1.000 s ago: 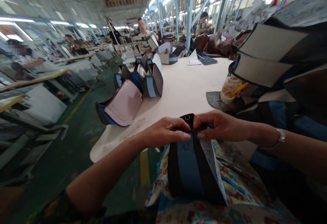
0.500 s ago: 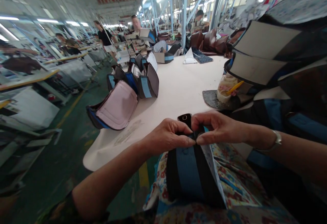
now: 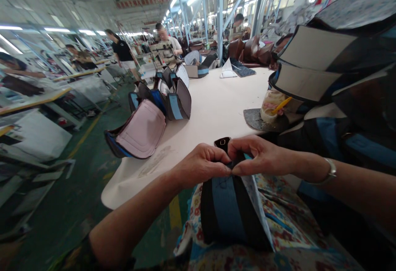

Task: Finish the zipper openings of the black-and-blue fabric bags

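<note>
A black bag part with a blue middle stripe (image 3: pixel 230 211) stands on my lap, over a flowered cloth (image 3: pixel 287 221). My left hand (image 3: pixel 201 164) and my right hand (image 3: pixel 261 155) meet at its top edge, fingers curled and pinching the fabric there. A small black strap end with a metal fitting (image 3: pixel 223 142) sticks up between the two hands. A watch sits on my right wrist (image 3: pixel 330 171).
A long white table (image 3: pixel 216 106) runs ahead. A pink bag (image 3: pixel 140 128) and several dark bags (image 3: pixel 175 95) line its left side. Stacked bag parts (image 3: pixel 324 69) tower at right, beside a tape roll (image 3: pixel 272 104). Other people work in the background.
Both hands stay pinched on the bag part's top edge; their fingertips have drawn closer together. The view has drifted slightly.
</note>
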`<state>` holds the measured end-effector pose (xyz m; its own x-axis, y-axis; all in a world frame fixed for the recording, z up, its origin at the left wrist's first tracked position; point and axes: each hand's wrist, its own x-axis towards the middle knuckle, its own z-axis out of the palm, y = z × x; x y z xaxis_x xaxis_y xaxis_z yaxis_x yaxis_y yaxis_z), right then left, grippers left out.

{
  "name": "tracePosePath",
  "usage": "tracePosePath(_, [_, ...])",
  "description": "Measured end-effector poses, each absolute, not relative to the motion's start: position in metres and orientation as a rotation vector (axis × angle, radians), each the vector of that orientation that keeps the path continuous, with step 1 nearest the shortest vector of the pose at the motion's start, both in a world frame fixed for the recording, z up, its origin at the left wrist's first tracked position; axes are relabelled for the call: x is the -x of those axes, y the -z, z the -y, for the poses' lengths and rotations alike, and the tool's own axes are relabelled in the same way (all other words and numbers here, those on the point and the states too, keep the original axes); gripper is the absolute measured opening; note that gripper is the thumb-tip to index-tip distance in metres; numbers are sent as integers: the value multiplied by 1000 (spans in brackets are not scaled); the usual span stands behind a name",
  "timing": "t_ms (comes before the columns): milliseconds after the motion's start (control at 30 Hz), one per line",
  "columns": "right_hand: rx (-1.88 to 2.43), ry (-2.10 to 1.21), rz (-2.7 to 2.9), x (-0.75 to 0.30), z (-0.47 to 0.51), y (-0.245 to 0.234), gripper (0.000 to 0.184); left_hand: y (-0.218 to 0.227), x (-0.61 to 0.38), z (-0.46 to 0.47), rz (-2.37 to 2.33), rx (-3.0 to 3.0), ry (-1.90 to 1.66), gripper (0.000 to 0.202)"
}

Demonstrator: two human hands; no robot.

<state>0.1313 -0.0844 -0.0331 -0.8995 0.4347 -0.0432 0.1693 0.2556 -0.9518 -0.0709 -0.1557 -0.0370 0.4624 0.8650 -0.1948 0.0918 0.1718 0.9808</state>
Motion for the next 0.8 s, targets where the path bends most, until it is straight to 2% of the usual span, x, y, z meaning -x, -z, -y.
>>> tracePosePath(200, [623,-1572,2297,-132,87,37,5,40,70,156,-1058,-1365,-678,11])
tracePosePath(500, [582,-1659,2258,-136,87,33,13,37,68,156,-1074,-1356,-663,14])
tracePosePath(800, [600,-1544,2223,-134,89,44,2,32,65,159,-1231,-1650,-597,25])
